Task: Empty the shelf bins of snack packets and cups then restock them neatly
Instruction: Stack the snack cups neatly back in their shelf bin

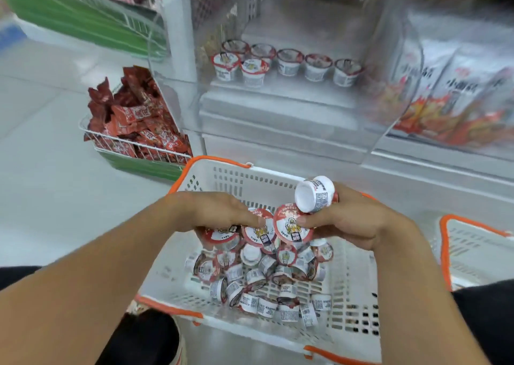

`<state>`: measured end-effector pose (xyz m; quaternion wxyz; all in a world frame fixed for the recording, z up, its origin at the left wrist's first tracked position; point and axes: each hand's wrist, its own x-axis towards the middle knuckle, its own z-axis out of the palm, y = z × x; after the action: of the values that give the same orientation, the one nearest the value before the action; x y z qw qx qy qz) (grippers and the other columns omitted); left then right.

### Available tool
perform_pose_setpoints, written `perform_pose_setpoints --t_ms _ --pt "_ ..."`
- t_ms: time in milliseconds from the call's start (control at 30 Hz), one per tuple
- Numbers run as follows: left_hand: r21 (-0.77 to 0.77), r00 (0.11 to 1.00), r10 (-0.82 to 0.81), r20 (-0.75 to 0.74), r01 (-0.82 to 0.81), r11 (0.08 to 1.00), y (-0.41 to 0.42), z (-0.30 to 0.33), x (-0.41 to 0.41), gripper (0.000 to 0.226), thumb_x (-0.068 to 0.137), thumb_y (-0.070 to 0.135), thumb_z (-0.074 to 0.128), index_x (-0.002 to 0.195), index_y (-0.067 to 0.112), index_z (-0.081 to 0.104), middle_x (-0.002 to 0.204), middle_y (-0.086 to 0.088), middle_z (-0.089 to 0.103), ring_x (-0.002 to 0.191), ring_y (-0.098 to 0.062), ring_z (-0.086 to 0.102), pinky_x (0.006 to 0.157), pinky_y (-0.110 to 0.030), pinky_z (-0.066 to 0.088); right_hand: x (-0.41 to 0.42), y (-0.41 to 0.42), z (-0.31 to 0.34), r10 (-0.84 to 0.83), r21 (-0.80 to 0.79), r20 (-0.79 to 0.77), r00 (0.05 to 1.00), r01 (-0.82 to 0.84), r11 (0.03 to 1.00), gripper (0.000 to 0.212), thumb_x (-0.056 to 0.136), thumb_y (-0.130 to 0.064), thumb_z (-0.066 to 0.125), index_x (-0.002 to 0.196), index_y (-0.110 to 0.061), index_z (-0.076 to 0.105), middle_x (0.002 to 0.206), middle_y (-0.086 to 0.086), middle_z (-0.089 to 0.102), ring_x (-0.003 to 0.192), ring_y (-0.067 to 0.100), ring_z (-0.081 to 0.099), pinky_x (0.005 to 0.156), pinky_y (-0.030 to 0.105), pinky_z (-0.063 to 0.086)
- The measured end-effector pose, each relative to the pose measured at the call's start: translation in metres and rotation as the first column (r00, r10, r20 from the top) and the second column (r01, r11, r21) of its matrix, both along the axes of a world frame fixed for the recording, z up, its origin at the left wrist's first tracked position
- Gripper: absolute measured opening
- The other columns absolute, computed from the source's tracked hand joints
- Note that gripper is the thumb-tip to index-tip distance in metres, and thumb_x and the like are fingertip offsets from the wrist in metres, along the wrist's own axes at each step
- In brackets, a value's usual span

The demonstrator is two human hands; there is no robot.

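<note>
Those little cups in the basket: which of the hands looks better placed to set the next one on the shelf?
Probably the right hand. It already holds a cup raised above the basket, nearer the shelf bin. The left hand grips cups lower down.

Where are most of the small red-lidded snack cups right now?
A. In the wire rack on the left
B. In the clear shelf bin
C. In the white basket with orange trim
C: the white plastic basket with orange trim holds a heap of small red-lidded cups; only a few stand in the clear shelf bin.
</note>
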<state>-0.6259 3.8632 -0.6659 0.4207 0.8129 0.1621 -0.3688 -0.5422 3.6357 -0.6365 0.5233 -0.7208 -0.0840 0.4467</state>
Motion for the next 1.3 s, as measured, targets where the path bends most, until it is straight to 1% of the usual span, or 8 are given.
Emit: perform_pose_setpoints --t_ms 133,200,267,367,500,700,1133,1300 --pt "0.025 0.964 -0.085 0.25 0.082 0.996 0.02 0.133 0.012 0.054 0.074 0.068 0.07 0.087 0.016 0.07 0.072 0.001 0.065 0.07 -0.015 0.064 0.068 -0.027 0.053 -0.008 0.004 0.122 -0.114 0.356 0.211 0.971 0.032 0.934 0.037 0.058 0.006 0.073 0.09 -0.012 0.068 0.077 0.005 0.071 0.069 0.013 0.07 0.058 0.025 0.058" --pt "-0.043 0.889 0.062 0.454 -0.048 0.998 0.03 0.168 0.015 0.055 0.075 0.062 0.073 0.094 0.011 0.071 0.077 -0.004 0.072 0.075 -0.018 0.069 0.072 -0.025 0.044 0.007 0.019 0.161 -0.202 0.467 0.25 0.947 0.065 0.882 0.025 0.062 0.007 0.071 0.078 -0.012 0.069 0.076 0.005 0.072 0.069 0.015 0.071 0.057 0.027 0.06" --pt "-0.16 0.744 0.264 0.613 -0.21 0.964 0.036 0.181 0.025 0.065 0.071 0.066 0.072 0.101 0.009 0.071 0.093 -0.017 0.073 0.084 -0.024 0.072 0.074 -0.028 0.047 0.037 0.047 0.183 -0.227 0.399 0.32 0.92 0.087 0.913 0.022 0.075 0.011 0.069 0.082 -0.01 0.065 0.082 0.01 0.07 0.076 0.022 0.071 0.068 0.039 0.063" --pt "-0.097 0.512 0.366 0.777 -0.476 0.874 0.047 0.172 0.049 0.049 0.086 0.052 0.069 0.085 0.004 0.063 0.066 -0.012 0.057 0.044 -0.005 0.055 0.04 -0.018 0.046 0.097 0.098 0.179 -0.17 0.093 0.419 0.892 0.144 0.985 0.018 0.087 0.013 0.062 0.086 -0.005 0.059 0.083 0.016 0.066 0.074 0.025 0.068 0.07 0.047 0.061" --pt "-0.026 0.407 0.339 0.848 -0.608 0.793 0.065 0.152 0.063 0.047 0.091 0.049 0.063 0.086 0.002 0.062 0.077 -0.015 0.064 0.066 -0.028 0.064 0.052 -0.037 0.059 0.157 0.14 0.129 -0.118 -0.303 0.284 0.952 0.206 0.93 0.012 0.096 0.006 0.053 0.086 -0.001 0.052 0.102 0.018 0.07 0.085 0.024 0.062 0.071 0.046 0.058" --pt "-0.342 0.218 0.617 0.756 -0.672 0.657 0.077 0.145 0.068 0.045 0.095 0.047 0.058 0.076 0.008 0.047 0.068 -0.01 0.048 0.057 -0.026 0.053 0.036 -0.025 0.048 0.173 0.158 0.094 -0.248 -0.281 0.234 0.94 0.31 0.908 0.033 0.103 0.003 0.043 0.136 0.001 0.047 0.137 0.014 0.058 0.124 0.026 0.059 0.075 0.038 0.057" --pt "-0.282 0.267 0.525 0.808 -0.608 0.742 0.065 0.141 0.074 0.043 0.095 0.046 0.059 0.094 0.003 0.06 0.068 -0.004 0.05 0.054 -0.017 0.057 0.035 -0.025 0.049 0.173 0.159 0.097 -0.294 -0.202 0.247 0.923 0.346 0.916 0.033 0.098 0.009 0.05 0.131 0.008 0.05 0.128 0.017 0.059 0.113 0.029 0.063 0.093 0.03 0.053" --pt "-0.279 0.277 0.518 0.809 -0.596 0.753 0.066 0.14 0.077 0.04 0.094 0.047 0.059 0.088 0.007 0.059 0.07 -0.003 0.056 0.06 -0.02 0.062 0.039 -0.027 0.052 0.177 0.14 0.119 0.271 -0.673 0.507 0.818 0.18 0.717 0.014 0.094 0.0 0.058 0.106 0.008 0.058 0.093 0.021 0.066 0.073 0.027 0.073 0.074 0.035 0.062"
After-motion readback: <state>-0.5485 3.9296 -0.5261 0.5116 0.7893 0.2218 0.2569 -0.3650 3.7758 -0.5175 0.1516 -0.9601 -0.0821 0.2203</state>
